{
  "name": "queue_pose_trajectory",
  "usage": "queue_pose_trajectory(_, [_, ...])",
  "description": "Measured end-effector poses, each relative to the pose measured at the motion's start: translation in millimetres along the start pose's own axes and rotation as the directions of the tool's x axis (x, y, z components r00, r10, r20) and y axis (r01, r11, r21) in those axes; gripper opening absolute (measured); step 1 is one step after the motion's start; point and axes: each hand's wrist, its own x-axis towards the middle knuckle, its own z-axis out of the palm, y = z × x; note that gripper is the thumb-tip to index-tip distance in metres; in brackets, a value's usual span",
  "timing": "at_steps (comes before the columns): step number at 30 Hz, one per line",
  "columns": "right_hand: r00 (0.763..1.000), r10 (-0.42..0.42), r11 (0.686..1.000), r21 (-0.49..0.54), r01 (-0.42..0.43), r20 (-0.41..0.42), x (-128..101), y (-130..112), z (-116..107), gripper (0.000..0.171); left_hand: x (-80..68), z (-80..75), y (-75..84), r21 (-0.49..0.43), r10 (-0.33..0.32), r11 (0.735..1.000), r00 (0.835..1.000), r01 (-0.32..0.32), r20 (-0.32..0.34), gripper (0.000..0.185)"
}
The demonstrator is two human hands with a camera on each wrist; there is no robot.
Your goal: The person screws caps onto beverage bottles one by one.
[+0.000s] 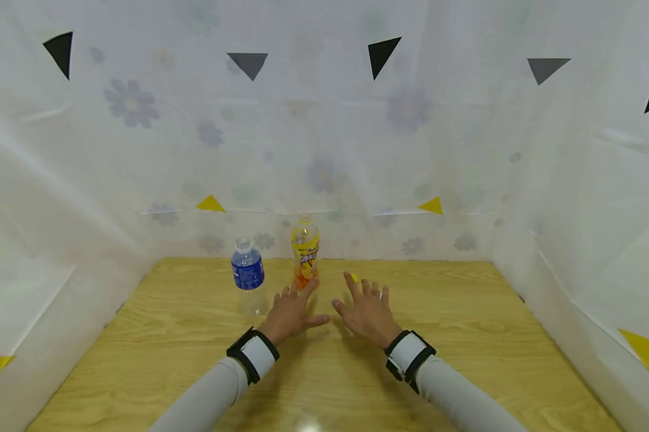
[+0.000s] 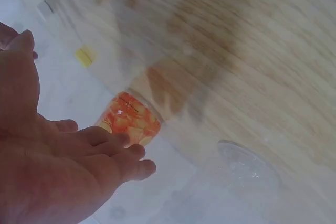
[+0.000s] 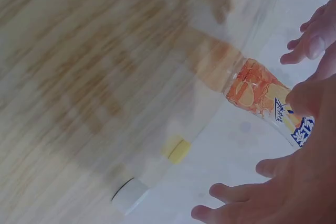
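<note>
An orange drink bottle (image 1: 305, 252) stands upright near the back of the wooden table (image 1: 465, 312), with a blue-labelled water bottle (image 1: 248, 273) to its left. My left hand (image 1: 292, 312) lies open with its fingers spread, fingertips close to the orange bottle's (image 2: 131, 124) base; I cannot tell whether they touch. My right hand (image 1: 364, 309) is also open and holds nothing. Its forefinger points at a small yellow cap (image 1: 354, 277) on the table. In the right wrist view the yellow cap (image 3: 176, 149) lies between the orange bottle (image 3: 262, 95) and a white cap (image 3: 129, 195).
White flowered sheeting (image 1: 324, 150) walls in the table at the back and on both sides. The water bottle's clear base (image 2: 244, 166) stands just right of the orange one in the left wrist view. Bare wood lies toward the table's front and right.
</note>
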Motion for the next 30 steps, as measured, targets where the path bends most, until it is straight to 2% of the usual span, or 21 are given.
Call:
queue_pose_trajectory(3, [1.000,0.009,1.000,-0.011,-0.009,-0.024,0,1,2,0.074,1.9,-0.4,0.1,-0.014,-0.003,1.000,1.000,0.003,-0.008,0.087])
queue_pose_trajectory(10, [0.994,-0.045,0.994,-0.100,0.035,-0.097,4,3,3,0.060,7.5,-4.7,-0.5,0.009,0.016,1.000,0.999,-0.015,-0.042,0.076])
queue_pose_trajectory(12, [0.995,-0.045,0.993,-0.114,0.034,-0.094,4,3,2,0.053,9.1,-6.0,-0.9,0.032,0.024,0.999,0.999,-0.023,-0.044,0.068])
queue_pose_trajectory(15, [0.996,-0.039,0.994,-0.103,0.030,-0.081,4,5,2,0.043,10.9,-7.1,-1.6,0.064,0.054,0.997,0.998,-0.052,-0.037,0.046])
queue_pose_trajectory(19, [0.996,-0.045,0.997,-0.059,0.041,-0.072,3,8,4,0.034,12.3,-9.9,-1.7,0.084,0.092,0.992,0.996,-0.092,0.000,0.024])
queue_pose_trajectory(24, [0.993,-0.078,0.997,-0.026,0.076,-0.086,2,11,7,0.024,13.6,-19.5,-0.1,0.100,0.078,0.991,0.994,-0.085,0.073,0.021])
queue_pose_trajectory(27, [0.993,-0.084,0.996,-0.019,0.083,-0.085,1,12,7,0.021,16.7,-31.6,2.1,0.102,0.079,0.991,0.996,-0.082,0.041,0.019])
queue_pose_trajectory(30, [0.992,-0.090,0.996,-0.012,0.089,-0.086,1,13,7,0.018,21.4,-52.1,6.7,0.065,0.082,0.995,0.995,-0.078,-0.064,0.024])
